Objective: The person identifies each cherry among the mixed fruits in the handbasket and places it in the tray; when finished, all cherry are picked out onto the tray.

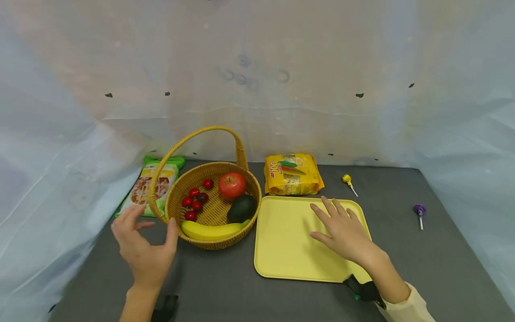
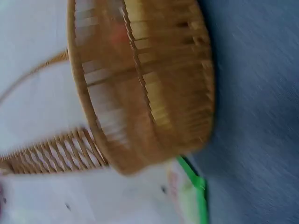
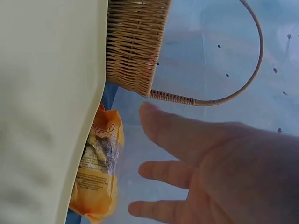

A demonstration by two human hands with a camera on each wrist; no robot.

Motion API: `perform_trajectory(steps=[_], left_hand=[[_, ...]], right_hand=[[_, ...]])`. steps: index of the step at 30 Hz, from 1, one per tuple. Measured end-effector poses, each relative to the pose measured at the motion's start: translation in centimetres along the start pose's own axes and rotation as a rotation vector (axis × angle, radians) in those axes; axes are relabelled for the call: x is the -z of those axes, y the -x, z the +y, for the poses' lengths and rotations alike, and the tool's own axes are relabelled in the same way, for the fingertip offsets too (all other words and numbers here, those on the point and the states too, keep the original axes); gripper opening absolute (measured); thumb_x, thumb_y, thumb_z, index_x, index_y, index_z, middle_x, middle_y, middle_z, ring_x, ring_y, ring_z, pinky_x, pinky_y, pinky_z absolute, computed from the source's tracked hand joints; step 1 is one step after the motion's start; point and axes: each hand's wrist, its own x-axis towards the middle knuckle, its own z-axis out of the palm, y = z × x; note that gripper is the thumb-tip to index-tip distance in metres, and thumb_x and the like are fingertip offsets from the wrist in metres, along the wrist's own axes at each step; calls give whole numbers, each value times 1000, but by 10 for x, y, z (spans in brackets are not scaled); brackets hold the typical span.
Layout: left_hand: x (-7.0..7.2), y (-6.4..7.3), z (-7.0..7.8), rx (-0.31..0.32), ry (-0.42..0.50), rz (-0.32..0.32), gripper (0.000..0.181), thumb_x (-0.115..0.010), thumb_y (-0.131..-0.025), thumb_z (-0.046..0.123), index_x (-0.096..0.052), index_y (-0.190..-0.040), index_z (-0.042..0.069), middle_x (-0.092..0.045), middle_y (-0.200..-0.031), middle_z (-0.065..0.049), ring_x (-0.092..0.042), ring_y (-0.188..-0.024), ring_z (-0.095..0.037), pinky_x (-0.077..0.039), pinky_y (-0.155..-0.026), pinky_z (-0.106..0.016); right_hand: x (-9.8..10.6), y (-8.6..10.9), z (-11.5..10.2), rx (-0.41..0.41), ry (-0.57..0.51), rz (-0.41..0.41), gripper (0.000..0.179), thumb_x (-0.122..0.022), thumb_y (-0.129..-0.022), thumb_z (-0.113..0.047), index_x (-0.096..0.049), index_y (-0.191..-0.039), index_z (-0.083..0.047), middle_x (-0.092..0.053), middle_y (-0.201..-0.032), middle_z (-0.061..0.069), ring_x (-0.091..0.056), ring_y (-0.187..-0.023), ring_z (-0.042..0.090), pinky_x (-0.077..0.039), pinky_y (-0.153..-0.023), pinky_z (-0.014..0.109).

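Note:
A wicker basket (image 1: 215, 243) with a tall arched handle (image 1: 209, 129) holds a banana (image 1: 213, 230), an avocado (image 1: 242, 208), a red apple (image 1: 232, 185) and several cherries (image 1: 196, 205). Just off its front left side is my left hand (image 1: 145, 250), thumb and fingers apart with nothing between them. The left wrist view is blurred and shows the basket's woven wall (image 2: 140, 93) but no fingers. Above the yellow tray (image 1: 281, 250) hovers my right hand (image 1: 342, 230), fingers spread and holding nothing. The right wrist view shows that hand (image 3: 210, 163) apart from the tray (image 3: 51, 93).
Behind the tray lies a yellow snack bag (image 1: 293, 174). A green and white packet (image 1: 154, 183) sits left of the basket, partly behind it. To the right are a yellow lollipop (image 1: 347, 179) and a purple lollipop (image 1: 420, 210) on the dark table (image 1: 225, 286). Pale sheeting (image 1: 306, 89) encloses the table.

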Motion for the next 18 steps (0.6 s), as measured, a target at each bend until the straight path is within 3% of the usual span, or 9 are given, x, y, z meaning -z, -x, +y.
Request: perform_trajectory(steps=[1,3,5,6,8,10,14,18], left_hand=[[4,3,-7,100,7,-41,55,-73,-89,17,-47,-133,-5,-54,-123,-13,-50,-104,-30,-42,-74,-17],[12,9,-19,285,32,-199,76,-77,-85,7,-32,-146,2,-44,-131,-3,-45,-114,-20,-44,-79,-13],[15,14,-30,419,101,-330,93,-81,-78,-7,-25,-151,6,-43,-131,0,-44,-115,-14,-46,-80,-13],[16,17,-36,464,129,-381,93,-81,-77,-9,-26,-151,6,-44,-130,1,-45,-115,-13,-48,-80,-12],[16,22,-44,506,164,-454,88,-80,-77,-10,-30,-148,4,-48,-127,-4,-47,-115,-13,-49,-81,-12],[15,26,-49,517,185,-483,80,-80,-78,-10,-36,-143,1,-49,-126,-10,-47,-116,-14,-50,-81,-13],[15,30,-53,512,192,-475,74,-82,-76,-10,-42,-138,-2,-48,-126,-11,-46,-116,-13,-50,-82,-13],[15,32,-56,522,204,-454,73,-82,-73,-15,-44,-134,-5,-47,-126,-12,-48,-113,-15,-51,-82,-13]], right_hand=[[-1,-3,1,9,-18,-7,65,-69,-94,-39,-48,-148,-10,-37,-153,26,-35,-137,51,-34,-103,74],[-3,-12,3,38,-55,-18,63,-68,-95,-38,-49,-147,-8,-41,-150,25,-40,-135,49,-35,-103,73],[-4,-23,4,71,-115,-26,60,-67,-97,-37,-50,-146,-6,-46,-147,24,-44,-132,45,-36,-103,71],[-4,-29,4,86,-157,-37,59,-66,-97,-36,-51,-145,-5,-49,-145,22,-46,-132,43,-37,-104,69],[-2,-44,3,111,-254,-66,56,-64,-99,-35,-52,-143,-4,-53,-142,19,-49,-130,40,-40,-105,64],[2,-61,-2,140,-369,-102,53,-62,-100,-34,-52,-143,-4,-55,-141,17,-50,-130,37,-43,-106,59],[14,-102,-24,240,-544,-153,47,-62,-101,-27,-55,-140,-3,-59,-137,14,-56,-125,30,-49,-104,48],[20,-149,-59,401,-671,-235,41,-64,-100,-18,-57,-137,-1,-62,-131,16,-61,-116,29,-54,-96,39]])
